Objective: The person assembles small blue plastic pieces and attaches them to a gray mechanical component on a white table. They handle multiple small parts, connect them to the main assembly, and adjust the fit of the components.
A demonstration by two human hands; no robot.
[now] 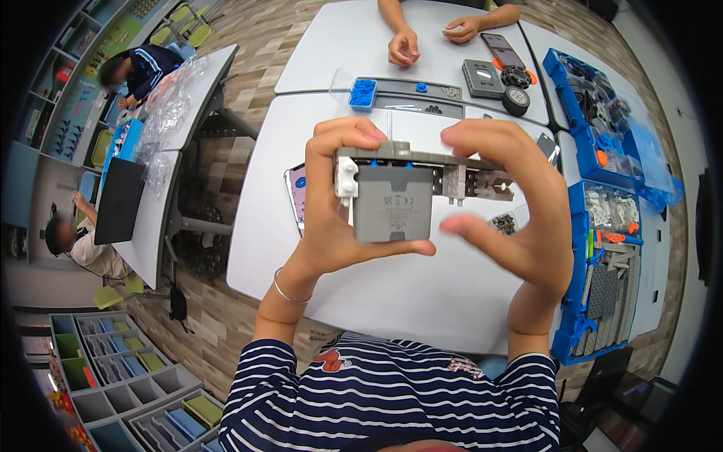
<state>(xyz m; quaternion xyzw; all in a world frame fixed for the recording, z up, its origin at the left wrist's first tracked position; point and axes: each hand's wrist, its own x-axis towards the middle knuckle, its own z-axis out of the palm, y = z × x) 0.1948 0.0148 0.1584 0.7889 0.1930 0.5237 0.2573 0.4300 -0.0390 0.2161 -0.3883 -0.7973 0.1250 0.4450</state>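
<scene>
Above the white table, my left hand grips a building-kit assembly. It has a boxy grey module with a printed label, a long grey beam along its top and a white connector on its left side. The left thumb lies under the module and the fingers curl over the beam's left end. My right hand is curved around the beam's right end, its thumb and fingers wide apart. Its fingertips are close to the beam; whether they touch it I cannot tell. Small blue pins show between beam and module.
A blue box of blue parts stands beyond my hands. A grey controller brick, wheels and a phone lie near another person's hands. Blue kit cases line the right side. A tablet lies partly behind my left hand.
</scene>
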